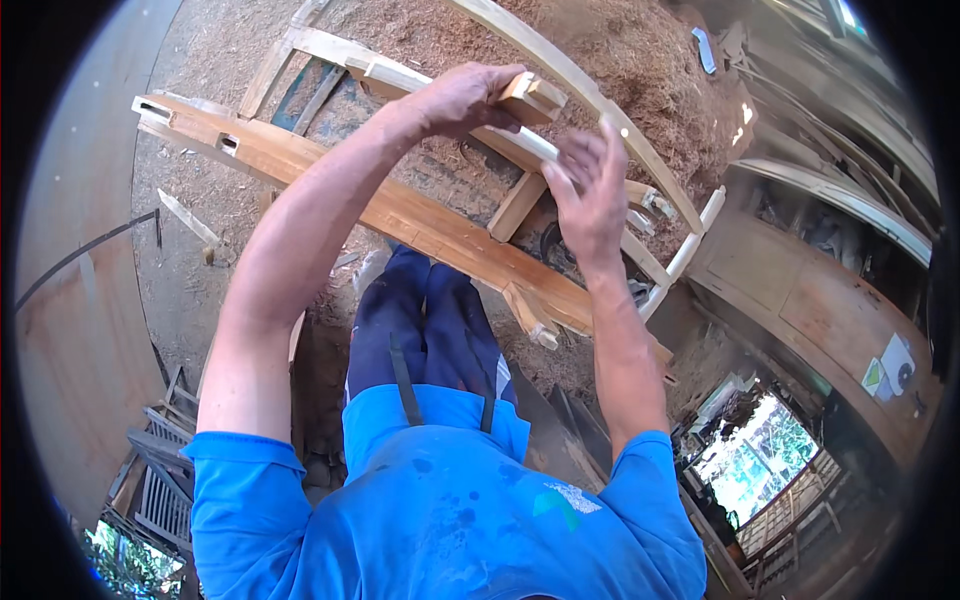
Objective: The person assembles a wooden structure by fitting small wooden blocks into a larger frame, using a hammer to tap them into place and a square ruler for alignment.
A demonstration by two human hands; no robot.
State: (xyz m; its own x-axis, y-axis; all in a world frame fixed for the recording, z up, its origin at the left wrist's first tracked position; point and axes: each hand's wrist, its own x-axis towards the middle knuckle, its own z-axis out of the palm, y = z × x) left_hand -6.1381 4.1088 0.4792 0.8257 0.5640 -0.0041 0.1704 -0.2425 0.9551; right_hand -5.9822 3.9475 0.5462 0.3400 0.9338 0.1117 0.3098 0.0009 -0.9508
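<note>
My left hand (462, 97) reaches across to the upper middle, its fingers closed round a short wooden piece (530, 97) with a stepped end. Much of that piece is hidden by the hand. Close to its right, my right hand (592, 190) is raised with the fingers apart and slightly blurred, holding nothing that I can see. Beneath both hands lies a wooden frame with a pale rail (528, 142) and a short crosspiece (517, 206). Nearer to me runs a long thick beam (440, 223) with rectangular slots at its left end.
A long curved strip of wood (560, 62) arches beyond the frame. Sawdust and shavings (640, 60) cover the ground. On the right stands a wooden cabinet (800, 290), with stacked boards behind it. A large plywood sheet (80, 380) lines the left side, and a pointed offcut (187, 215) lies nearby.
</note>
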